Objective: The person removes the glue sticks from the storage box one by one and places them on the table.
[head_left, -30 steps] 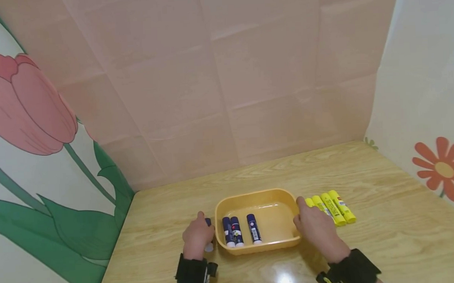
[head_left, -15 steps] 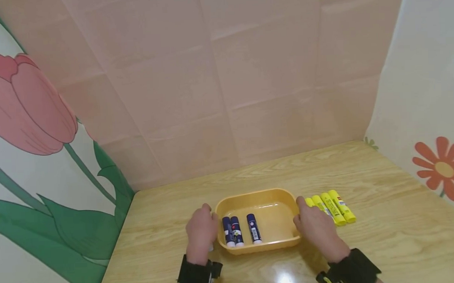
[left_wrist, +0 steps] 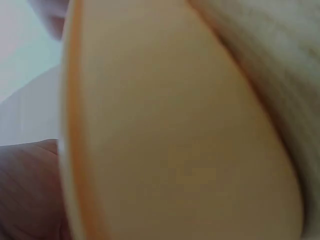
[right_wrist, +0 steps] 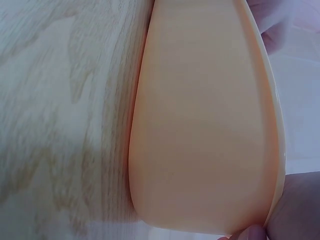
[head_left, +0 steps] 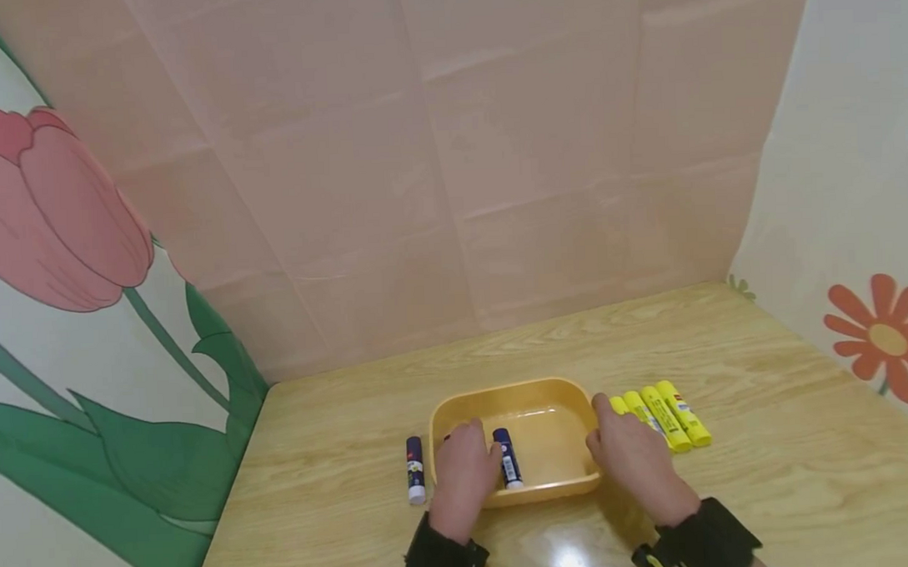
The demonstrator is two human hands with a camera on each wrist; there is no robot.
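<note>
A yellow-orange plastic tray [head_left: 551, 490] stands on the wooden table. My right hand [head_left: 640, 460] grips its right rim; in the right wrist view a fingertip [right_wrist: 252, 233] shows at the tray's corner. My left hand [head_left: 466, 467] reaches over the near wall into the tray's left part, covering the two glue sticks there; its fingertips are hidden, and I cannot tell whether they hold one. One dark blue glue stick [head_left: 508, 458] with a white end lies uncovered in the tray. Another blue glue stick [head_left: 415, 470] lies on the table just left of the tray.
Several yellow glue sticks [head_left: 665, 418] lie side by side on the table [head_left: 318, 488], right of the tray and partly behind my right hand. A pink sheet [head_left: 450, 167] rises behind the table. Flower-printed sheets [head_left: 872, 219] flank it.
My left hand has left the blue glue stick beside the tray, moved right over the rim and gone into the tray. The right hand and the tray have stayed put.
</note>
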